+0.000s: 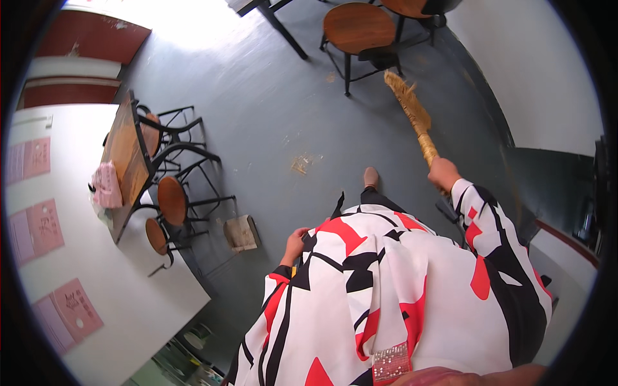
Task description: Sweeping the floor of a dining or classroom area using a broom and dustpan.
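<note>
In the head view, my right hand (443, 174) grips the bound handle of a straw hand broom (408, 103). The broom points away from me, its bristle end near the legs of a wooden stool-like chair (359, 26). Against the front of my patterned garment is my left hand (295, 245); its fingers are partly hidden by the cloth, so I cannot tell if it holds anything. A small heap of straw-like debris (303, 163) lies on the grey floor ahead of my shoe (371, 177). To the left, a dustpan (241, 234) rests on the floor.
A wooden table (126, 159) with black-framed chairs (173, 200) stands at left, a pink bag (107, 184) on it. Pink posters (41, 231) hang on the white wall. Another table leg (285, 31) shows at the top. A white wall (526, 72) bounds the right.
</note>
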A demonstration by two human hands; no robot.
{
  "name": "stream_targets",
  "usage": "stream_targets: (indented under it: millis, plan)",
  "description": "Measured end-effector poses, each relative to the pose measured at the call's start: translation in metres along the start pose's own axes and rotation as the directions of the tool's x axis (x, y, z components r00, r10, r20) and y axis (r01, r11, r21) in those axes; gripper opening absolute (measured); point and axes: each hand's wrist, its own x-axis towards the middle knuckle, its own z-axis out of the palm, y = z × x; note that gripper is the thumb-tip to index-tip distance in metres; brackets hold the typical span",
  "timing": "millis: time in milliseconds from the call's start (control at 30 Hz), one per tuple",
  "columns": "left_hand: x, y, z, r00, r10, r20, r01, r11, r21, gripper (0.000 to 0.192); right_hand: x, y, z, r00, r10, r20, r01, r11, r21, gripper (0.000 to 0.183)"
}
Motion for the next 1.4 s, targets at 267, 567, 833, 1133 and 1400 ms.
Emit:
stream_targets:
  millis: [267, 567, 833, 1133, 1400]
  plan:
    - [-0.029, -0.100, 0.002, 0.995, -0.047, -0.084, 0.027, 0.972, -0.234, 0.028, -0.058, -0.057, 0.008, 0.929, -0.315, 0.193, 0.346, 0.926, -0.153, 0.039]
    - [-0.074, -0.157, -0.007, 0.950, -0.295, -0.099, 0.232, 0.883, -0.407, 0.029, -0.097, -0.038, 0.010, 0.992, -0.125, -0.005, 0.124, 0.986, -0.111, 0.049]
    - [-0.087, -0.171, -0.014, 0.919, -0.377, -0.113, 0.296, 0.852, -0.432, 0.027, -0.019, 0.006, 0.009, 0.971, 0.122, -0.203, -0.136, 0.989, -0.056, 0.038]
    - [-0.023, -0.209, 0.073, 0.961, -0.109, -0.256, 0.101, 0.994, -0.044, 0.033, 0.043, 0.019, -0.050, 0.998, -0.063, 0.019, 0.066, 0.957, -0.283, 0.028]
    - [0.011, -0.112, 0.094, 0.983, 0.004, -0.186, -0.026, 0.993, -0.117, 0.033, 0.036, 0.104, -0.101, 0.996, -0.091, -0.010, 0.091, 0.996, 0.004, 0.045]
